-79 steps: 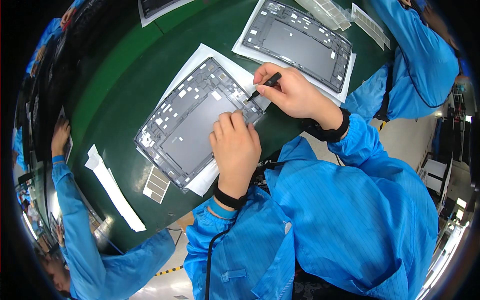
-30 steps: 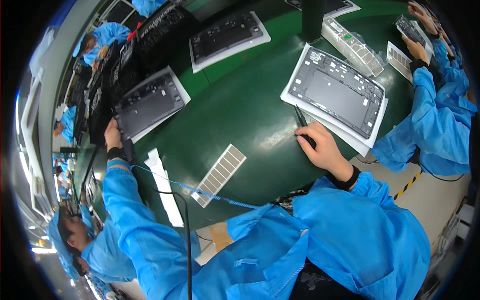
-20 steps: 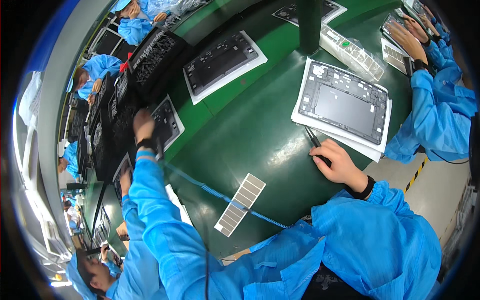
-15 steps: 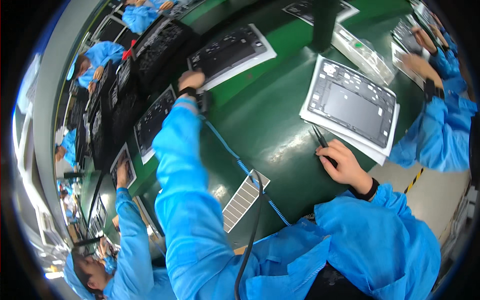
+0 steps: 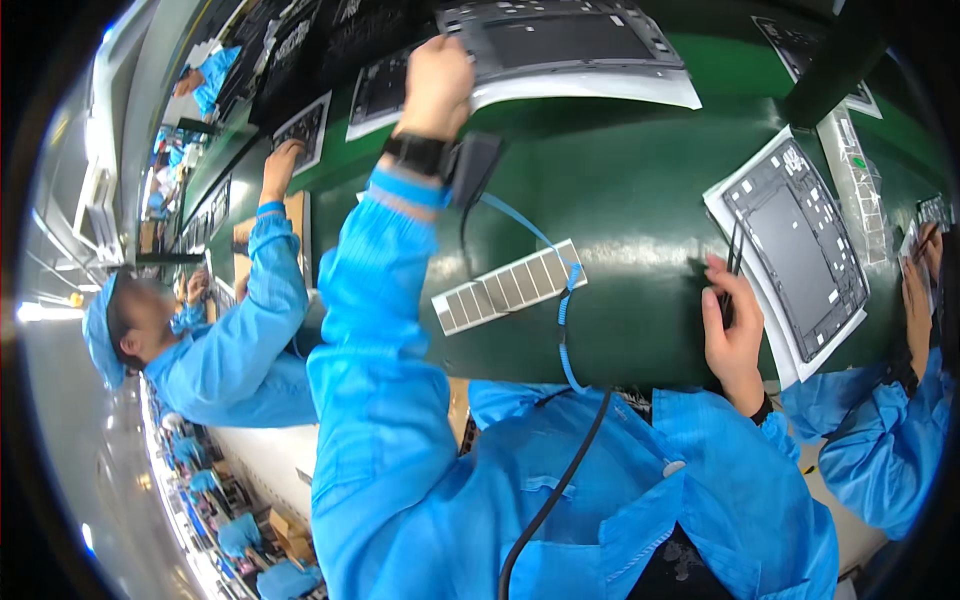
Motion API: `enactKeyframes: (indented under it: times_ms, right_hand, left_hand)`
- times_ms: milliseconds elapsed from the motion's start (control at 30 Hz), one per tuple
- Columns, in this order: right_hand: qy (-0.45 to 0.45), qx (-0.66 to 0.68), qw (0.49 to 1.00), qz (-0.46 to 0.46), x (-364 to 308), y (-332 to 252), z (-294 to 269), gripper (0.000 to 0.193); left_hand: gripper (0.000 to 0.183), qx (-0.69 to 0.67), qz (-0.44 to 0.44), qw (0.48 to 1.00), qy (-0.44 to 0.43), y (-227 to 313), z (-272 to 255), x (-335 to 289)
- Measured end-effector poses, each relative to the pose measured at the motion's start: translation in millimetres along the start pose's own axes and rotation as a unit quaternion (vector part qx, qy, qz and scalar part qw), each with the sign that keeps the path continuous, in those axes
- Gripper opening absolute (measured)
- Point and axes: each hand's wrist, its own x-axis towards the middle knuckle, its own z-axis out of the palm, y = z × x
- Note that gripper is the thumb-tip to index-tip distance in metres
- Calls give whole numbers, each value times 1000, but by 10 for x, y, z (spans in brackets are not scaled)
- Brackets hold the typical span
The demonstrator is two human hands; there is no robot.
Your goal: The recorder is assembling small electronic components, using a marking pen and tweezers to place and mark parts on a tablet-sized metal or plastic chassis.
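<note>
At the top of the frame, the left hand point(image 5: 437, 75) grips a grey rectangular device shell point(image 5: 560, 40) on white foam. The right hand point(image 5: 732, 330) pinches black tweezers point(image 5: 733, 262) at right; fetching seems underway, calling for a clean lift.

left arm stretched far forward, hand point(image 5: 437, 75) closed in a grip | right hand point(image 5: 733, 335) low, fingers curled

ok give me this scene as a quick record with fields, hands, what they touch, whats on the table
left hand: reaching far forward, gripping the near edge of a grey panel on a white sheet
left wrist: black strap with a coiled blue cord
right hand: resting on the green table, holding black tweezers
beside right hand: second grey panel on a white sheet
between hands: strip of grey squares
others: a person in blue on the left, another's hand at the right edge
</note>
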Motion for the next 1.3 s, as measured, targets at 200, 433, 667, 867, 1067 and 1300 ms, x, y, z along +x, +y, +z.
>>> enactKeyframes:
  times_ms: [200, 433, 667, 867, 1067, 1300]
  right_hand:
    - [12, 414, 910, 37, 88, -224, 211, 48]
    - [80, 264, 957, 93, -116, -26, 285, 21]
    - [54, -121, 991, 4, -101, -166, 142, 24]
    - [-170, 293, 937, 82, -52, -1063, 317, 29]
    - [-217, 291, 932, -18, 215, -1221, 1837, 25]
    - [-268, 242, 932, 33, 444, -1187, 2315, 20]
  left_hand:
    - [39, -134, -96, 981, 106, 196, -530, -1922]
    - [45, 54, -134, 983, 115, -558, -343, -3155]
    - [47, 513, 28, 850, 117, -500, -324, -3402]
    - [48, 439, 117, 891, -20, -742, -614, -3552]
    - [50, 430, 134, 893, 4, -915, -566, -3576]
    - [45, 425, 148, 893, 29, -869, -558, -3557]
